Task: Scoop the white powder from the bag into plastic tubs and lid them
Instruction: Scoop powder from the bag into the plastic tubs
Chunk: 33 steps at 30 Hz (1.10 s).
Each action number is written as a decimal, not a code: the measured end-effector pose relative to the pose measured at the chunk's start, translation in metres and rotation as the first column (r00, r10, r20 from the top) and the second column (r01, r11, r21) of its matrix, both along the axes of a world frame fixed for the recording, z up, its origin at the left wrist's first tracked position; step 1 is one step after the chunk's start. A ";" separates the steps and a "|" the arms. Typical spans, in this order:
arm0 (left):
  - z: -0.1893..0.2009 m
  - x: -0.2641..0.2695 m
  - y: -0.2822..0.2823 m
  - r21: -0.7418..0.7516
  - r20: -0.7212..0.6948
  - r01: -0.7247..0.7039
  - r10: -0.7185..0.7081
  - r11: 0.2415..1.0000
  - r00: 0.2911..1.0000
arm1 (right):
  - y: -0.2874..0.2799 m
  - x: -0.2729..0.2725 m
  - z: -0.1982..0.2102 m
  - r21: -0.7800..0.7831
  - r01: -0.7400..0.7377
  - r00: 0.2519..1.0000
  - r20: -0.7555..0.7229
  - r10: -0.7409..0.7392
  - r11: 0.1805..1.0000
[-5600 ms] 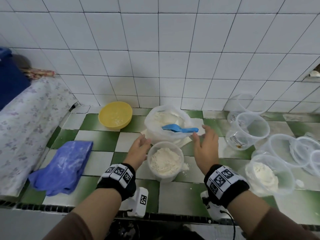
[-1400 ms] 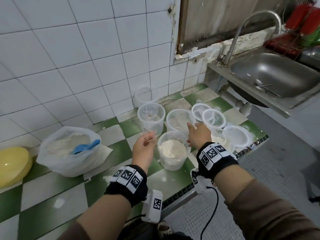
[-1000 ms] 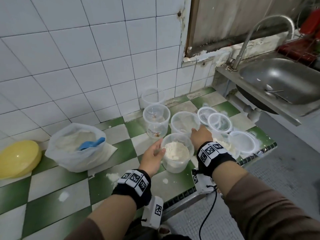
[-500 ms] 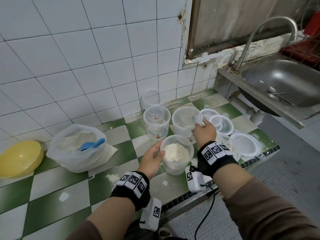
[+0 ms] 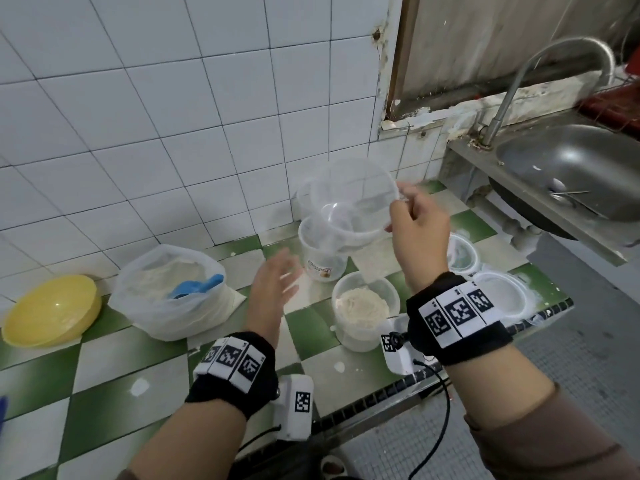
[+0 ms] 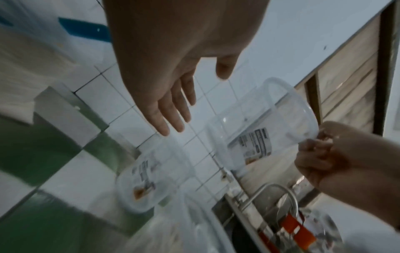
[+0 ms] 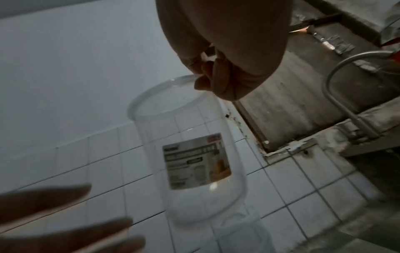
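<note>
your right hand [image 5: 414,233] pinches the rim of an empty clear tub [image 5: 349,206], lifted and tilted above the counter [image 5: 311,327]. your left hand [image 5: 273,285] is spread flat, holding nothing, just short of it. the filled tub [image 5: 363,310] stands unlidded near the counter's front edge; the bag [image 5: 173,292] of white powder, with the blue scoop [image 5: 197,289] in it, sits well apart to the left.

a rim pinch on thin plastic is weak, so the tub could slip or swing before your left hand steadies it. as you carry it across, a wrist could clip the open filled tub and tip powder out or knock it over the edge.

the lifted tub's label [image 7: 197,160] has printed lines, too blurred to read; no brand can be made out.
</note>
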<state>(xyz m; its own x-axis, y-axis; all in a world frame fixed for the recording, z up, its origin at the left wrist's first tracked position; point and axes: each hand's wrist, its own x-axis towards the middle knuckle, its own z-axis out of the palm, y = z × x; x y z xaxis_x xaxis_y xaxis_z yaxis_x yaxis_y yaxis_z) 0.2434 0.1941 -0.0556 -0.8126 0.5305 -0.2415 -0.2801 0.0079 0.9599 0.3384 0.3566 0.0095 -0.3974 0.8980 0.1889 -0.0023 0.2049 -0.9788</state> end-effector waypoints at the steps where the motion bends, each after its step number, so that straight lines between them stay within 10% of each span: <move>1: 0.008 -0.003 -0.004 0.051 -0.014 -0.042 0.043 0.998 0.999 | -0.006 -0.004 0.002 0.008 -0.051 0.999 0.004 0.051 0.999; 6: 0.039 -0.017 -0.027 0.209 0.000 -0.071 0.073 0.975 0.997 | -0.039 -0.024 -0.005 0.002 -0.315 0.940 0.137 0.312 0.949; 14: 0.022 -0.024 -0.089 0.072 0.073 -0.107 0.102 0.992 0.992 | -0.084 -0.050 -0.029 -0.222 -0.547 0.747 0.305 0.590 0.807; 24: -0.029 -0.036 -0.163 -0.137 0.205 -0.266 0.290 0.954 0.935 | -0.140 -0.080 -0.080 -0.248 -0.696 0.528 0.458 0.715 0.674; 33: -0.048 -0.042 -0.195 -0.175 0.142 -0.263 0.288 0.949 0.947 | -0.173 -0.085 -0.107 -0.150 -0.758 0.483 0.525 0.701 0.635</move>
